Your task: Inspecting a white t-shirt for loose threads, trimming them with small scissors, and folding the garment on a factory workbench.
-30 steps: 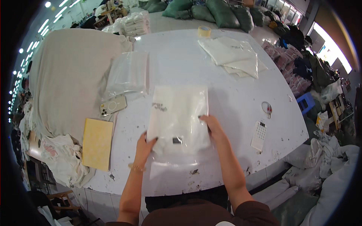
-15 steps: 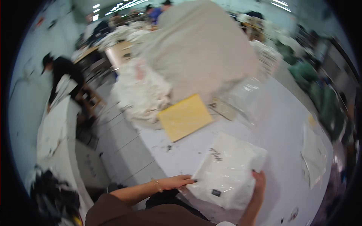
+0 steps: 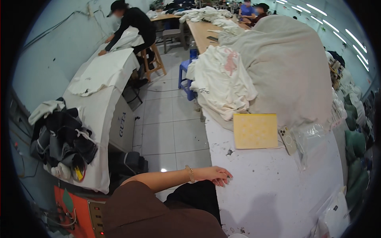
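Note:
My left hand (image 3: pixel 216 175), with a beaded bracelet at the wrist, hovers over or rests on the left edge of the white table (image 3: pixel 262 194). Its fingers are loosely bent and slightly apart, with nothing in them. My right hand is out of the picture. A white folded garment in a clear bag (image 3: pixel 335 214) lies at the table's lower right. Farther up the table is a yellow patterned notebook or folder (image 3: pixel 255 131), and beside it a phone (image 3: pixel 287 140) next to clear plastic bags (image 3: pixel 311 139).
A big grey cloth-covered pile (image 3: pixel 289 71) and white garments (image 3: pixel 226 79) occupy the table's far part. Left of the tiled aisle (image 3: pixel 158 135) stands another table (image 3: pixel 101 158) with dark cloth bundles (image 3: pixel 63 135). A person in black (image 3: pixel 137 25) works there. Blue stool (image 3: pixel 185 77) by the aisle.
The view has swung left. The white bagged garment that both hands held is out of them; a bagged garment lies at lower right. My right hand has left the picture.

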`<act>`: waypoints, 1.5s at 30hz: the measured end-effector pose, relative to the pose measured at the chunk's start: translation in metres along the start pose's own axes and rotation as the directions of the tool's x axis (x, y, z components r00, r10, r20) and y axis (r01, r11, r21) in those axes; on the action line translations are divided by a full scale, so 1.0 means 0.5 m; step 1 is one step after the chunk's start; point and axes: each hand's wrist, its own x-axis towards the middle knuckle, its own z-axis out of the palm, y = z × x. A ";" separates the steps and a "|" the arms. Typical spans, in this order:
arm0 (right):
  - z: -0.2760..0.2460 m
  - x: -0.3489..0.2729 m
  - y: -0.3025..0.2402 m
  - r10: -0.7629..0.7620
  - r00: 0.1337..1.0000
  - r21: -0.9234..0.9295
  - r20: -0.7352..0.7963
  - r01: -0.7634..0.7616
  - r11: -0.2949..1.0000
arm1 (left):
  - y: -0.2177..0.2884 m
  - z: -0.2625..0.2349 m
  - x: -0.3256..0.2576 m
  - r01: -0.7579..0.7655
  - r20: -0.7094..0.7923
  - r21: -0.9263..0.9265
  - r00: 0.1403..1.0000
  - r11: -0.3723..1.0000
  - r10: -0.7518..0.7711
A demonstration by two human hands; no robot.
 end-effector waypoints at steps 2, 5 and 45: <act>0.049 -0.096 -0.014 0.328 0.925 0.384 0.190 -0.378 0.843 | 0.009 -0.039 -0.008 -0.073 -0.062 -0.020 0.996 0.997 0.071; 0.113 -0.229 0.122 0.166 0.932 0.375 0.322 -0.286 0.882 | -0.005 -0.155 -0.039 -0.147 -0.289 0.045 0.945 0.988 0.154; 0.227 -0.661 -0.071 0.156 0.906 -0.590 0.394 0.119 0.799 | 0.027 -1.365 -0.965 -0.472 -0.716 0.504 -0.697 0.723 0.043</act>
